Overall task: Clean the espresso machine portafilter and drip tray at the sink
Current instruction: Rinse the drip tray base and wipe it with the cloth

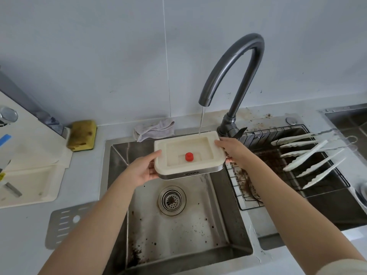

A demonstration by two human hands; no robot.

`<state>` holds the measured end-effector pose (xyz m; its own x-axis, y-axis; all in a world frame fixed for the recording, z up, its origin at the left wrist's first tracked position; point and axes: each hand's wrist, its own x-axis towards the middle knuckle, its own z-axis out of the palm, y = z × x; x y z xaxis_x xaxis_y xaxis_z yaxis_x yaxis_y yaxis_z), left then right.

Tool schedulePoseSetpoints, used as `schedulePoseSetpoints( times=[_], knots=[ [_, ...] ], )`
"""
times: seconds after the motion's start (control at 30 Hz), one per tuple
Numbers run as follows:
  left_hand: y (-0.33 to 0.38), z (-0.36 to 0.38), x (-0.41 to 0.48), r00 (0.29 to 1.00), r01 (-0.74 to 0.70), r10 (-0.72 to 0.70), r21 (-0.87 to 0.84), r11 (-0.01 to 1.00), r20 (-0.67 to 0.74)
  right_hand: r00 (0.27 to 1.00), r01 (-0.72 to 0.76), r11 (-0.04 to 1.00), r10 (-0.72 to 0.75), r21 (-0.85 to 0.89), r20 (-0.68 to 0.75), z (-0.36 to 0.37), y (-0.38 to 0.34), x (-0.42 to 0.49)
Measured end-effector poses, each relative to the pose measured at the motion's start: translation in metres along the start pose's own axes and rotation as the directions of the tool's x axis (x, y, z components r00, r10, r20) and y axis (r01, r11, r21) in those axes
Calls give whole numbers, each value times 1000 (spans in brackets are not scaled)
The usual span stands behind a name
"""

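Observation:
I hold a cream drip tray (178, 144) with a steel front band and a red float knob (189, 157) level above the steel sink (198, 221). My left hand (143, 170) grips its left edge and my right hand (231, 148) grips its right edge. A thin stream of water (201, 122) runs from the dark curved faucet (238, 62) onto the tray's far rim. The tray's metal grate (65, 223) lies on the counter to the left. No portafilter is visible.
Coffee grounds speckle the sink floor around the drain (172, 200). A wire rack (282, 167) with white tongs (309, 155) and grounds sits in the right basin. A yellow sponge (81, 135) and grey cloth (154, 129) lie behind the sink. A cream machine base (29, 181) stands at left.

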<state>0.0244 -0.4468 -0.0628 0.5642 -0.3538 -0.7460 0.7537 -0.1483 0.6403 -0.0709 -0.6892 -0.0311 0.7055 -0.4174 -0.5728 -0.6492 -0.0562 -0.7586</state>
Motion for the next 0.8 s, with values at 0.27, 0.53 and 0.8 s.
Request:
schedulePoseSetpoints(
  times=[0.27,0.53,0.8],
  knots=[
    [-7,26,-1,985,-125,136,-102,987,106,994,94,988,-86,120,-66,-16,4,-10],
    [-3,32,-5,963,-206,226,-140,969,147,986,77,953,-30,292,-164,-23,1,-14],
    [-7,29,-6,962,-227,246,-155,961,115,944,63,853,117,519,-307,-32,-4,-22]
  ],
)
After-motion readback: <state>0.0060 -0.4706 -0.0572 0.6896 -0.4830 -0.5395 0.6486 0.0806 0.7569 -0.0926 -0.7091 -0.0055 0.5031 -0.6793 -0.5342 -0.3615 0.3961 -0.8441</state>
